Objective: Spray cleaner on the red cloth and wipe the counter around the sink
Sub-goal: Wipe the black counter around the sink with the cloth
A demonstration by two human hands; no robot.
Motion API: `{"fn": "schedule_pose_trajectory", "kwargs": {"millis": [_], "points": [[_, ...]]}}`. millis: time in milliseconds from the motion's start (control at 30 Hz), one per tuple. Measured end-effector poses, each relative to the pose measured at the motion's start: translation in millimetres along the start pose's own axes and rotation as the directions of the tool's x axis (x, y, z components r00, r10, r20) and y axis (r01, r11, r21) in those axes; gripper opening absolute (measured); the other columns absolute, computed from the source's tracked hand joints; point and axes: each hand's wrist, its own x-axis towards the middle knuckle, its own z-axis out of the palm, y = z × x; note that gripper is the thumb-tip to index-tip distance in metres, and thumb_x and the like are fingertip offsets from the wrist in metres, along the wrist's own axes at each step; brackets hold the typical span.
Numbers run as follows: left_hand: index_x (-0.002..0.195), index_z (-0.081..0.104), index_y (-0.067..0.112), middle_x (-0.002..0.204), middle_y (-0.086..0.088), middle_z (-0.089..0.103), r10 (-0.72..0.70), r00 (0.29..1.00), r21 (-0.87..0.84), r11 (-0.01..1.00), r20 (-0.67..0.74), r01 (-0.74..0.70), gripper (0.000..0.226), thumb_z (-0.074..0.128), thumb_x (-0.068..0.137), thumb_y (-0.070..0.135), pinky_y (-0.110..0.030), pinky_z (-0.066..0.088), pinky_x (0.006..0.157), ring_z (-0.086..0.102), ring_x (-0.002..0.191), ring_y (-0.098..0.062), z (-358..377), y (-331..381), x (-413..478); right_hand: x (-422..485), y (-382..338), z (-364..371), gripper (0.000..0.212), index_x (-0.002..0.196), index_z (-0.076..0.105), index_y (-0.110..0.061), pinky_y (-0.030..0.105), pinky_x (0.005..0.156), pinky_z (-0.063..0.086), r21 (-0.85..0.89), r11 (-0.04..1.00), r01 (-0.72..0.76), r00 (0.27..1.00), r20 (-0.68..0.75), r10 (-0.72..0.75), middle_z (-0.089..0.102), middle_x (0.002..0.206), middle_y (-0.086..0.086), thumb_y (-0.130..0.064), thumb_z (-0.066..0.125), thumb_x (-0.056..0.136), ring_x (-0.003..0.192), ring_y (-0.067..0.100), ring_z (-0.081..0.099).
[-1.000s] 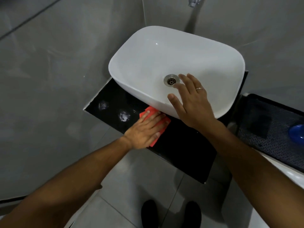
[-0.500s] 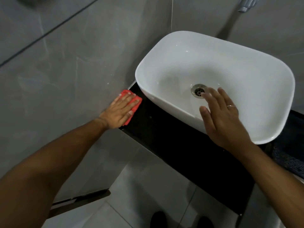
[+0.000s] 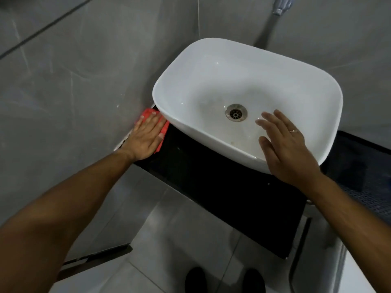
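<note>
A white vessel sink sits on a glossy black counter. My left hand lies flat on the red cloth, pressing it onto the counter's far left end, between the grey wall and the sink's left side. Most of the cloth is hidden under the palm; only its top corner and right edge show. My right hand rests with fingers spread on the sink's front rim, reaching into the basin near the drain. No spray bottle is in view.
Grey tiled walls close in on the left and behind the sink. A faucet tip shows at the top. A dark patterned mat lies right of the counter. My dark shoes stand on the light floor tiles below.
My left hand slid the red cloth from the counter's front middle to its left end, then further back along the wall beside the sink. My right hand stayed on the sink rim.
</note>
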Motion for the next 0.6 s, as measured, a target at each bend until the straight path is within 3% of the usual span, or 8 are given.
{"fn": "schedule_pose_trajectory", "kwargs": {"millis": [200, 400, 600], "points": [[0.157, 0.019, 0.009, 0.164, -0.012, 0.020, -0.041, 0.998, -0.031, 0.999, -0.038, 0.040, 0.064, 0.018, 0.101, 0.040, -0.047, 0.004, 0.124, 0.011, 0.153, -0.027, 7, 50, -31, 0, 39, -23, 0.046, 0.147, 0.044, -0.013, 0.062, 0.123, 0.021, -0.052, 0.998, -0.026, 0.999, 0.018, 0.027, 0.035, 0.164, 0.012, -0.023, 0.041, 0.102, 0.157, 0.032, 0.017], [0.153, 0.032, 0.006, 0.158, -0.017, 0.035, -0.022, 0.997, -0.071, 0.997, -0.079, 0.017, 0.060, 0.024, 0.101, 0.035, -0.057, 0.018, 0.120, 0.025, 0.150, -0.034, 13, 165, -43, 1, 41, -24, 0.045, 0.147, 0.046, -0.009, 0.054, 0.125, 0.022, -0.055, 0.998, -0.004, 1.000, 0.012, 0.005, 0.038, 0.161, 0.013, -0.018, 0.047, 0.103, 0.156, 0.034, 0.020], [0.150, 0.040, 0.009, 0.154, -0.015, 0.042, 0.009, 0.997, -0.110, 0.994, -0.079, -0.018, 0.057, 0.037, 0.098, 0.035, -0.056, 0.023, 0.119, 0.029, 0.148, -0.033, 18, 291, -49, 0, 36, -26, 0.046, 0.149, 0.043, -0.009, 0.053, 0.125, 0.022, -0.060, 0.998, -0.033, 0.997, 0.065, 0.037, 0.036, 0.163, 0.012, -0.024, 0.043, 0.106, 0.157, 0.032, 0.017]]}}
